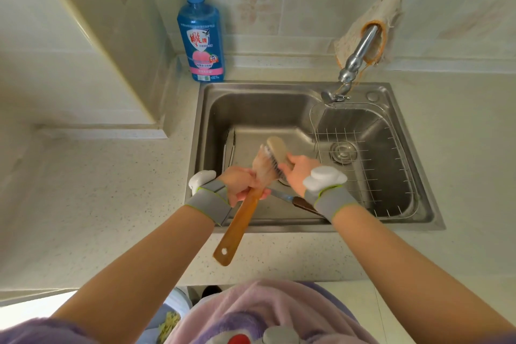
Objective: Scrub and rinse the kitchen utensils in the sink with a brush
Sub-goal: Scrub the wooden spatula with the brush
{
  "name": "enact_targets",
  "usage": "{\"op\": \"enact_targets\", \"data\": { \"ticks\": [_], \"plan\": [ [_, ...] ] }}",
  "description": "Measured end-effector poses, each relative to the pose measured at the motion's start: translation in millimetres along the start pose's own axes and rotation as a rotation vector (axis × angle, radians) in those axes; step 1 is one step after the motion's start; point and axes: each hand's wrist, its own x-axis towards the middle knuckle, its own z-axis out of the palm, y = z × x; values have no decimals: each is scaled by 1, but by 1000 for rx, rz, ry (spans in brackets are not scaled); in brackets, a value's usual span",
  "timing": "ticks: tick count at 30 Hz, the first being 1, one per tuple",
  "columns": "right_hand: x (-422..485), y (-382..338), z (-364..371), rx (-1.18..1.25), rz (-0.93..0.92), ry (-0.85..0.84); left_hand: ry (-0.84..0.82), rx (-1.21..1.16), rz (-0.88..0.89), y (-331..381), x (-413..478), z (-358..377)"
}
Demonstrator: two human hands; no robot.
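Observation:
My left hand [241, 183] grips a wooden spatula [240, 226] over the steel sink [405, 220], its long handle pointing back toward me and its blade up by the brush. My right hand [297, 173] holds a wooden scrub brush [276, 152] with its bristles pressed against the spatula's blade. A knife [296, 201] with a dark handle lies on the sink floor beneath my hands, partly hidden by my right wrist.
A wire rack [360, 148] sits in the sink's right half over the drain [343, 151]. The tap [354, 61], with a cloth [374, 12] draped behind it, reaches over the back rim. A blue dish soap bottle [201, 33] stands at the back left corner.

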Motion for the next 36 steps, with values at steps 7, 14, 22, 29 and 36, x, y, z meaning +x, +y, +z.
{"op": "enact_targets", "data": {
  "ticks": [7,14,22,29,36],
  "plan": [
    [-30,-7,10,-22,-151,-20,-2,22,17,11,14,-4],
    [36,36,3,2,75,-59,-67,-94,-65,4,32,-3],
    [86,65,30,151,174,-148,100,-217,-76,4,106,-12],
    [119,62,43,177,254,-143,139,-42,-141,17,167,2],
    [157,54,57,149,260,-210,188,39,-153,29,226,0]
  ]
}}
